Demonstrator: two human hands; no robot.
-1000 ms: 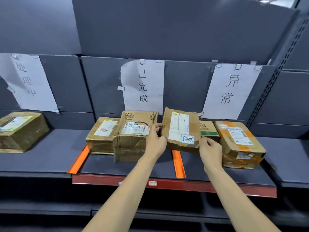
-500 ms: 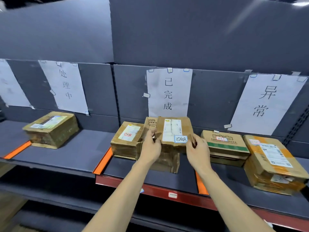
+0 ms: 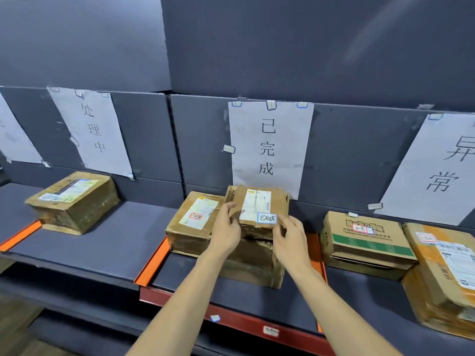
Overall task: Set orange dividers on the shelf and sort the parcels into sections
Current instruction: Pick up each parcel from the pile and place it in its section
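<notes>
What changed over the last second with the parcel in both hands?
The blue-tagged parcel went left across the orange divider and now sits atop the larger box. The left hand and right hand still hold it. Other parcels stayed put.

so both hands are on the small parcel (image 3: 257, 210) with the blue-edged sticker, left hand (image 3: 226, 233) gripping its left edge and right hand (image 3: 290, 242) on its right front corner. It sits on top of a bigger box (image 3: 253, 263) in the middle section of the shelf (image 3: 84, 250), under the 已完成 sign (image 3: 268, 147), with another parcel (image 3: 194, 222) right beside it. Orange dividers (image 3: 151, 265) flank that section, and two more boxes (image 3: 367, 244) sit to the right under the 异常 sign (image 3: 437, 170)
</notes>
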